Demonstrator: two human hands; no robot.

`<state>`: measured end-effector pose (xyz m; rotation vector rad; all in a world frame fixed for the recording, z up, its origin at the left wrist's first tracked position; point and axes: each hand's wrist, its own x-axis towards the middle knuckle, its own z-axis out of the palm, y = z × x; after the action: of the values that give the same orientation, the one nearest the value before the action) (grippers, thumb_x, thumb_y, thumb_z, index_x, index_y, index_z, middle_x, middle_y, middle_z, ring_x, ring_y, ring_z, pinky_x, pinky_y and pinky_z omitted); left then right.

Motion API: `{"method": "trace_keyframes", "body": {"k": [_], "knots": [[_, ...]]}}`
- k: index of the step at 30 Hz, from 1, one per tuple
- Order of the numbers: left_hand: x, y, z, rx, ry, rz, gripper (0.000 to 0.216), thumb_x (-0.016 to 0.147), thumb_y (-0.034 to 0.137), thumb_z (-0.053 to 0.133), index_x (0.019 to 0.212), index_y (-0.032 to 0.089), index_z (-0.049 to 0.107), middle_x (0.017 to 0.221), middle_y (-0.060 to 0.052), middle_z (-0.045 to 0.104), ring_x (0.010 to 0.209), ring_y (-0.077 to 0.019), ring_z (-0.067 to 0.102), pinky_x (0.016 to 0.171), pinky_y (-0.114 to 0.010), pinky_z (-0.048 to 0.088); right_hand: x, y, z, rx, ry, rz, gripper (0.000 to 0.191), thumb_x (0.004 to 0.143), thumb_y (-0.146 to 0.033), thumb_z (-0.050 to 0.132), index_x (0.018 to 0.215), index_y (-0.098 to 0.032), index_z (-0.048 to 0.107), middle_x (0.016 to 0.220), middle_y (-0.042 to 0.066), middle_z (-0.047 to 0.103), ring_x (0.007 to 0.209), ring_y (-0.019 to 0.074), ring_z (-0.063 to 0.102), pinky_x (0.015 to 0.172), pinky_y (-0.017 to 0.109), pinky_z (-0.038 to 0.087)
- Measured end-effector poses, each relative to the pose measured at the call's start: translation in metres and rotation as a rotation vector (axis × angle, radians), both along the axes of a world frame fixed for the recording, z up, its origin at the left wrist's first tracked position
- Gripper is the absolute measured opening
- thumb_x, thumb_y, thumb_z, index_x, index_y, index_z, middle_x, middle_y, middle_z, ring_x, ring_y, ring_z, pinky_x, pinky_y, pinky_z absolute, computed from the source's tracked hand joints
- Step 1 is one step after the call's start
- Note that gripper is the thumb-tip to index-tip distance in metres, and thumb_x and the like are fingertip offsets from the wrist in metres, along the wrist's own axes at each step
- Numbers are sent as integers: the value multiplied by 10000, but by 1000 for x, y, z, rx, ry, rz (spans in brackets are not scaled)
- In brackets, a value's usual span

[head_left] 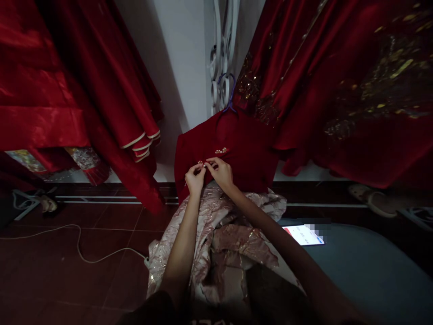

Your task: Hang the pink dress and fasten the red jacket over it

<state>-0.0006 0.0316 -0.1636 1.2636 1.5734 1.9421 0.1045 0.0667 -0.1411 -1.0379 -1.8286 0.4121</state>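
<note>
A dark red garment (250,158) hangs from a purple hanger (231,101) in front of me. Pearl-like beads make up a small ornament (221,150) on its upper front. Just below and to the left, a second beaded ornament (200,163) sits between my fingertips. My left hand (195,180) pinches its left side, thumb against finger. From the right, my right hand (220,174) is closed on the other side, its fingertips almost meeting the left ones. The fingers partly cover this ornament, so its fastening cannot be made out.
Pale pink shiny fabric (179,230) lies over my lap. A lit phone (304,234) rests on a grey-blue surface (365,266) at right. Red garments (111,81) hang left, with sequined red ones (338,90) right. A white cable (79,243) crosses the tiled floor.
</note>
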Motion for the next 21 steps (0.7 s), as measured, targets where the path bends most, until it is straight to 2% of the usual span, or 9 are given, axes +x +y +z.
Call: {"method": "trace_keyframes", "body": {"k": [4, 7, 9, 11, 13, 16, 18, 21], "knots": [[-2, -4, -1, -34, 84, -43, 180, 825, 261, 521, 960, 163, 590, 983, -83, 673, 872, -147, 644, 831, -279, 497, 12, 1, 11, -59, -49, 135, 231, 854, -254, 530, 1036, -201, 662, 986, 37, 707, 824, 146, 670, 744, 244, 525], [-10, -14, 2, -256, 226, 28, 200, 890, 295, 420, 1014, 177, 524, 1053, -119, 648, 953, -193, 630, 866, -332, 469, 40, -6, 18, -133, -126, 243, 221, 849, -238, 525, 1001, -198, 681, 958, 28, 717, 841, 143, 679, 783, 242, 520], [-20, -20, 4, -440, 310, 29, 216, 913, 309, 357, 961, 182, 524, 1027, -139, 649, 962, -231, 626, 864, -370, 455, 62, -14, 21, -180, -198, 266, 206, 846, -249, 525, 952, -201, 694, 947, 23, 720, 825, 147, 681, 756, 242, 522], [-32, -25, 5, -560, 381, -34, 185, 896, 280, 374, 901, 187, 534, 976, -137, 654, 932, -243, 629, 857, -382, 450, 81, -22, 22, -215, -253, 257, 195, 841, -251, 523, 894, -205, 705, 916, 20, 723, 787, 150, 681, 707, 239, 519], [-44, -28, 4, -584, 443, -157, 105, 832, 226, 471, 894, 188, 547, 962, -118, 647, 908, -227, 627, 862, -367, 448, 93, -29, 23, -243, -302, 239, 170, 819, -236, 540, 824, -209, 708, 838, 18, 725, 732, 155, 676, 650, 236, 508], [-56, -32, 0, -571, 494, -324, 312, 683, 195, 637, 984, 179, 555, 1030, -102, 605, 938, -204, 603, 877, -334, 447, 99, -32, 21, -273, -348, 235, 105, 776, -232, 593, 778, -214, 697, 732, 14, 705, 670, 151, 657, 590, 227, 476], [-60, -34, -2, -610, 484, -336, 517, 586, 211, 720, 1067, 171, 534, 1080, -106, 565, 980, -211, 579, 886, -331, 442, 96, -32, 17, -258, -390, 185, 91, 738, -283, 655, 794, -215, 678, 698, 8, 682, 630, 143, 632, 551, 221, 440], [-61, -35, -2, -640, 440, -307, 715, 503, 223, 776, 1155, 174, 486, 1103, -106, 539, 988, -214, 568, 876, -324, 443, 88, -33, 9, -185, -501, 64, 243, 664, -346, 737, 831, -210, 625, 719, 5, 647, 613, 133, 593, 517, 218, 370]]}}
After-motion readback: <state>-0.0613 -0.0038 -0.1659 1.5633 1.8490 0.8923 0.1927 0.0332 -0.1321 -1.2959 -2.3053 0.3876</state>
